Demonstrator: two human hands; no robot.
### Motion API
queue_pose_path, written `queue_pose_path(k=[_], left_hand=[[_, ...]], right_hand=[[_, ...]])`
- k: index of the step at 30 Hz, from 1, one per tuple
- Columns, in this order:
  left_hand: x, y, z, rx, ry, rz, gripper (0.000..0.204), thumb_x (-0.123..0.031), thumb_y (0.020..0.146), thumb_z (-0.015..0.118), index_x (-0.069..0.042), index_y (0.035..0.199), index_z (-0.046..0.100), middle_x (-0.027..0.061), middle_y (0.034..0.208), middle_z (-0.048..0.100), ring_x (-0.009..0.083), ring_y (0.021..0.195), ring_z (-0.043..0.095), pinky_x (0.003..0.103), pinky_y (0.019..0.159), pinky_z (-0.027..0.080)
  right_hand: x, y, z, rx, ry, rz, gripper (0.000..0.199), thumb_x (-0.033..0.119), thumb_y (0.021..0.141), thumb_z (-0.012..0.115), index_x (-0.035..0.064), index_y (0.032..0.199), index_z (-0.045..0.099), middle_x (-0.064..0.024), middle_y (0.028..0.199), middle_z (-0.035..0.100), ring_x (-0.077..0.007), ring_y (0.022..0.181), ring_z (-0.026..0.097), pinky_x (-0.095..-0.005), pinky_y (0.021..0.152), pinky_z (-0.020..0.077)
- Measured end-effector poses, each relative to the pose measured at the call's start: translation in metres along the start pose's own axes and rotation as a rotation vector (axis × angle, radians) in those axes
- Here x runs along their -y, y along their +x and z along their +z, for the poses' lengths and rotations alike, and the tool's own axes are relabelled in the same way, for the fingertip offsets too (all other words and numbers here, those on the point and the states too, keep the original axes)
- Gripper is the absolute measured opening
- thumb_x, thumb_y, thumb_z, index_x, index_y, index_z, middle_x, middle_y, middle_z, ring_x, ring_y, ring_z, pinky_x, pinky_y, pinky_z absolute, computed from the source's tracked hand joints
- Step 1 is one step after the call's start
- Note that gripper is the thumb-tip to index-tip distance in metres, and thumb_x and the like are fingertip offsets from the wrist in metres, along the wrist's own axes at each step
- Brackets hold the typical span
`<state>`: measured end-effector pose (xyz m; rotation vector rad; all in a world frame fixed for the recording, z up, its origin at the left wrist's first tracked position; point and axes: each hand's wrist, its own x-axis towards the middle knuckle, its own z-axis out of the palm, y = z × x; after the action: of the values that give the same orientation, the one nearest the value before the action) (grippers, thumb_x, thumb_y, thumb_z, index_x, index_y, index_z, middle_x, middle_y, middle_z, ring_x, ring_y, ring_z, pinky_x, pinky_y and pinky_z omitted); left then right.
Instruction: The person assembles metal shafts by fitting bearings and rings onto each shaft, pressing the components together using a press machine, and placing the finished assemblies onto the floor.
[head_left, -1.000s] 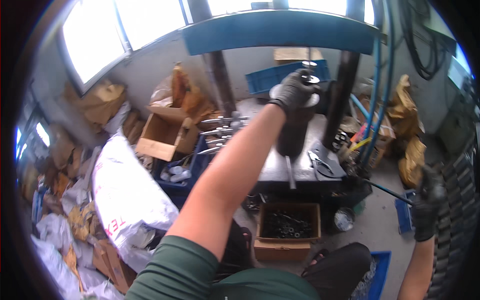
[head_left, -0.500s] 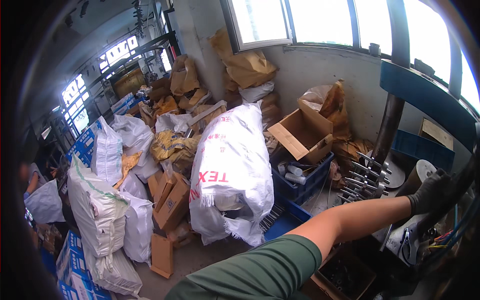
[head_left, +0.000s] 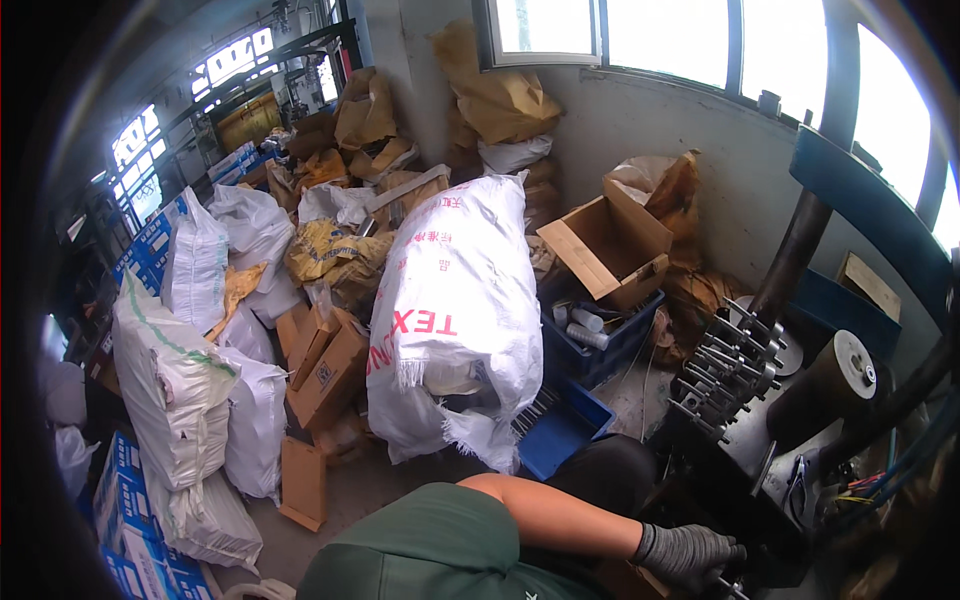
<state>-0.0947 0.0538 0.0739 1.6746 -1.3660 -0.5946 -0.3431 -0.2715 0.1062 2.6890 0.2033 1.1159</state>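
Left hand lowered, white sack nearby

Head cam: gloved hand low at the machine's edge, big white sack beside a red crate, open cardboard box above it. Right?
Not quite: the crate beside the big white sack is blue, not red, as the head view shows. The rest holds: the gloved hand is low at the machine's edge, and the open cardboard box sits above the crate.
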Motion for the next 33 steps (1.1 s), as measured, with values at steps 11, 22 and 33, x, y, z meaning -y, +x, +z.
queue_pose_path(k=[11, 22, 33], left_hand=[[-0.034, 0.014, 0.003, 0.087, -0.191, 0.133, 0.043, -0.02, 0.087, 0.073, 0.0, 0.123, 0.064, 0.0195, 0.113, 0.061, 0.0393, 0.105, 0.066, 0.045, 0.09, 0.056], [-0.027, 0.062, -0.012, 0.054, 0.082, -0.058, 0.048, -0.008, 0.085, 0.082, -0.005, 0.128, 0.061, 0.0085, 0.109, 0.072, 0.0156, 0.103, 0.07, 0.032, 0.09, 0.058], [-0.043, 0.07, 0.013, 0.034, -0.111, -0.105, 0.045, 0.001, 0.083, 0.079, -0.002, 0.124, 0.062, 0.0101, 0.107, 0.072, 0.0151, 0.097, 0.07, 0.03, 0.085, 0.057]], right_hand=[[0.189, 0.041, 0.063, 0.249, 1.985, 1.497, 0.078, 0.075, 0.099, 0.044, 0.0095, 0.139, 0.055, -0.0102, 0.127, 0.064, -0.0236, 0.119, 0.064, -0.0383, 0.098, 0.0569], [0.171, 0.045, 0.086, -0.332, 1.515, 1.227, 0.044, 0.041, 0.108, 0.053, 0.0036, 0.127, 0.068, -0.0015, 0.09, 0.065, -0.0105, 0.08, 0.06, -0.027, 0.079, 0.0492], [0.154, 0.03, 0.077, -0.458, 1.455, 1.213, 0.035, 0.03, 0.111, 0.051, -0.0018, 0.115, 0.066, -0.0073, 0.102, 0.066, -0.0158, 0.093, 0.064, -0.0326, 0.089, 0.0531]])
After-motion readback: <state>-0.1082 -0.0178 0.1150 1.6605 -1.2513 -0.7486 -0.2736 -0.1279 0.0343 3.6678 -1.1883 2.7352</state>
